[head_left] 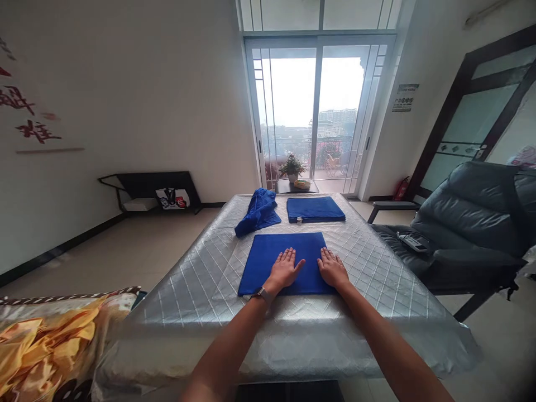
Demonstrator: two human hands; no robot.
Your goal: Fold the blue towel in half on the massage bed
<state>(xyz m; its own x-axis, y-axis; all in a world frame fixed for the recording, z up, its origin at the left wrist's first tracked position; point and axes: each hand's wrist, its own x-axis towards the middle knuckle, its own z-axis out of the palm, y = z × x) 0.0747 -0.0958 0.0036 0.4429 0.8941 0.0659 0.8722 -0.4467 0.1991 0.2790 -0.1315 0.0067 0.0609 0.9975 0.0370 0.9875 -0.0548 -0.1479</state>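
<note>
A blue cloth (263,257), folded into a flat rectangle, lies near the front of the table. Palm down on its middle rests my left hand (285,269), fingers stretched out, with a watch on the wrist. My right hand (333,268) lies flat at the cloth's right edge, its fingers extended too. Neither hand grips anything. Behind, to the right, is a folded stack of blue cloth (316,209) with a small white tag at its front edge. A crumpled blue cloth (258,212) lies at the back left.
A silver quilted cover (192,279) drapes over the table. To the right stands a dark padded armchair (464,218) with a power strip (412,243) on its seat. Yellow fabric (46,346) lies at the lower left. Beyond the table, a potted plant (292,167) stands before sliding glass doors.
</note>
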